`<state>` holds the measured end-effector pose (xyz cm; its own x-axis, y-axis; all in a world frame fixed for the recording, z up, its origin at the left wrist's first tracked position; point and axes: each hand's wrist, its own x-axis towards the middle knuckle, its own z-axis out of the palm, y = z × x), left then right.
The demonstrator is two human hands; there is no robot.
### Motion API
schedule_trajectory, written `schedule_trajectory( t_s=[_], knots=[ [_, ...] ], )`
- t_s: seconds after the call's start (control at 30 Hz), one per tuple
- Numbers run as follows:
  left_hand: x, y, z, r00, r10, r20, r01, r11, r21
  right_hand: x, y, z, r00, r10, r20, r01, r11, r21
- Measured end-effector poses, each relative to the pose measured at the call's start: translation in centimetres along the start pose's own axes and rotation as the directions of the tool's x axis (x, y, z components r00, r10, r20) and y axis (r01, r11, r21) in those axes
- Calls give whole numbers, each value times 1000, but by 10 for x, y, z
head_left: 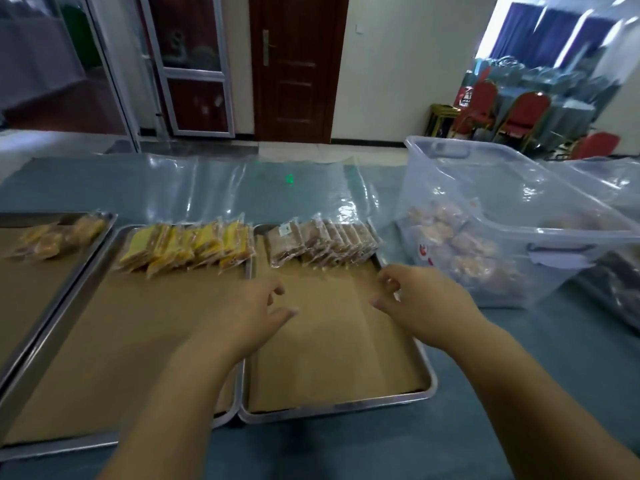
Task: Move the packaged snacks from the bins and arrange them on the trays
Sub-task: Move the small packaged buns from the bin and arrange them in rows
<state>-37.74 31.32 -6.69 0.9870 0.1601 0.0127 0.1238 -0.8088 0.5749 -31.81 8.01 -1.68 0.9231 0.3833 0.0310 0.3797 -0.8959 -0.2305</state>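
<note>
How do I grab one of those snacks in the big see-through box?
Reach down from above through the top of the clear bin, which looks open; its walls block the sides. Take a packet on top of the snack pile, probably pinching its wrapper edge; finer detail is blurred.

three metal trays on the tabletop: a left tray (41,216), a middle tray (121,358) and a right tray (329,408), each with one sheet of brown paper. one row of yellow packs (194,245) on the middle tray, roughly eight, though they overlap too much for an exact count. one row of brown packs (322,242) on the right tray, about ten, also overlapping. a few orange packs (59,235) on the left tray, three or four, blurred. one clear bin (485,188) with many packs, too hazy to count. two hands, left (249,313) and right (415,303). three red chairs (523,112). one brown door (294,64).
</note>
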Motion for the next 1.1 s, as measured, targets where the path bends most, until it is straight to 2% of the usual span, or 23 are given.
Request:
schedule_trajectory(
  t_s=[0.13, 0.37, 0.53, 0.63, 0.77, 0.87, 0.97, 1.1],
  knots=[
    [41, 43, 19, 994, 80, -76, -79, 997, 20, 24, 50, -26, 998, -15, -68, 15, 1000, -1],
    [109, 140, 35, 962, 250, -114, -251, 968, 5, 71, 125, -75, 982, -67, -177, 75, 996, 42],
    [156, 203, 42, 919, 378, -115, -375, 926, 49, 94, 188, -109, 970, 6, -243, 29, 989, 142],
    [181, 240, 52, 891, 445, -89, -438, 894, 89, 111, 234, -125, 976, 26, -218, 2, 992, 128],
    [211, 291, 76, 853, 522, 7, -509, 827, 239, 142, 294, -139, 991, -17, -131, 23, 999, 45],
    [234, 324, 103, 841, 524, 135, -533, 760, 372, 169, 331, -140, 995, -103, -5, 103, 994, -46],
    [259, 346, 132, 836, 448, 316, -548, 683, 482, 200, 358, -134, 971, -166, 174, 195, 967, -163],
    [291, 359, 162, 825, 285, 488, -548, 616, 566, 232, 380, -118, 873, -179, 453, 341, 889, -306]
  ],
)
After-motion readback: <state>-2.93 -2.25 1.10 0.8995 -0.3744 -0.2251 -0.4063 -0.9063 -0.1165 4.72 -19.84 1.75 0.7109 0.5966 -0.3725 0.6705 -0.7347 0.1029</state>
